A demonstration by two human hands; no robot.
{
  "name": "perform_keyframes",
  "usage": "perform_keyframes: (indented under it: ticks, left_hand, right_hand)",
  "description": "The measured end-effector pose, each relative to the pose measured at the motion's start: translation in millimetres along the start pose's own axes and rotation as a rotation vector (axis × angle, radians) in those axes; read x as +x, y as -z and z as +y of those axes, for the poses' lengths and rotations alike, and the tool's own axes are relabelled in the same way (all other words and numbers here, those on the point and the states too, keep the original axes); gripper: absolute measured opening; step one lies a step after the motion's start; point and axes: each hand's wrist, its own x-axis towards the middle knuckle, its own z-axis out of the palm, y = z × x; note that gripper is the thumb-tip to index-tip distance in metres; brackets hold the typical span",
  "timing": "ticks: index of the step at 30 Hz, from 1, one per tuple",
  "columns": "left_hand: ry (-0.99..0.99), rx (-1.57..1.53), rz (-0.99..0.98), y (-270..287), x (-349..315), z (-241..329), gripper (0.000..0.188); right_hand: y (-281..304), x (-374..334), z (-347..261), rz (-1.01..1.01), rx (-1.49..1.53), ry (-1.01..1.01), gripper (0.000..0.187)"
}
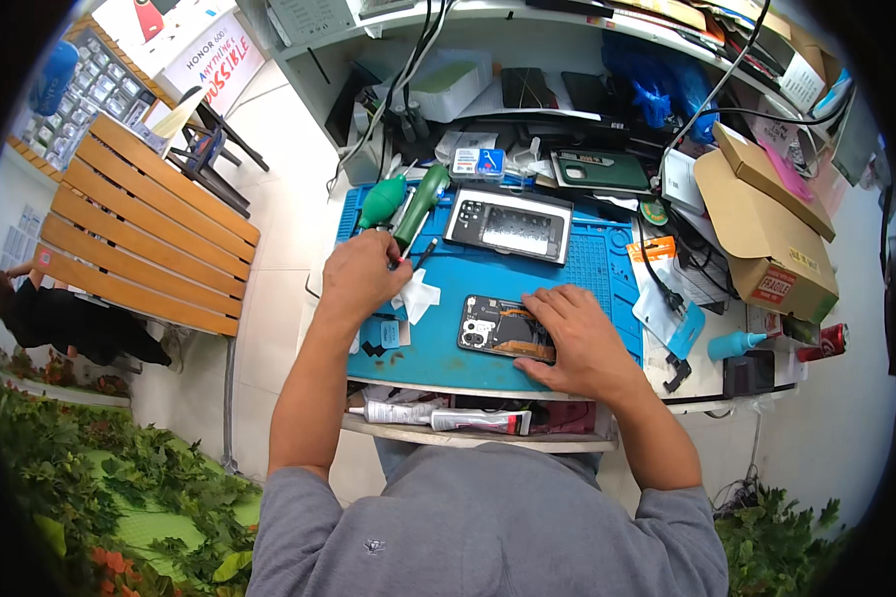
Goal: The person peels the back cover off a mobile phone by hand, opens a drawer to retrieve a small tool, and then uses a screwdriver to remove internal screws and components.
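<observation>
My right hand (585,346) grips the right end of an opened phone (498,326) lying on the blue work mat (408,363). Its fingers are on the far edge and its thumb on the near edge. The phone's back is off, baring dark inner parts and an orange ribbon. My left hand (363,271) is closed, fingertips pinched at a tool too hidden to name. Just beyond it lie a green rubber air blower (381,202) and a green-handled tool (423,207). A crumpled white tissue (418,297) sits beside the left fingers.
A phone box (509,224) lies at the mat's back. Dark green phone case (600,170) stands behind it. Cardboard boxes (767,234), a cable (667,291), a blue bottle (737,344) and a red can (823,342) crowd the right. Glue tubes (480,422) fill the drawer below.
</observation>
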Motion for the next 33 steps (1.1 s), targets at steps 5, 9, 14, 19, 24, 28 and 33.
perform_keyframes:
  ticks: [5, 9, 14, 19, 24, 28, 33]
  left_hand:
    - [-0.144, -0.006, 0.113, -11, -2, -16, 0.026]
    - [-0.149, -0.036, 0.161, 2, -15, -7, 0.019]
    - [-0.212, -0.609, 0.456, 32, -36, -18, 0.011]
    - [-0.143, -0.773, 0.296, 66, -70, -15, 0.009]
    - [-0.142, -0.767, -0.038, 30, -71, 18, 0.009]
    - [-0.126, -0.817, -0.029, -11, -73, 8, 0.012]
    - [-0.151, -1.056, -0.017, -18, -63, 14, 0.023]
  right_hand:
    - [4, 12, 0, -0.114, 0.053, 0.005, 0.071]
    - [3, 11, 3, -0.105, 0.036, 0.003, 0.069]
    - [4, 8, -5, 0.032, 0.090, 0.020, 0.068]
    - [70, 1, -88, 0.378, 0.425, 0.382, 0.046]
    - [93, 18, -160, 0.681, 0.591, 0.746, 0.030]
    - [74, 37, -186, 0.820, 0.671, 0.746, 0.021]
    - [73, 21, -159, -0.101, 0.268, 0.789, 0.019]
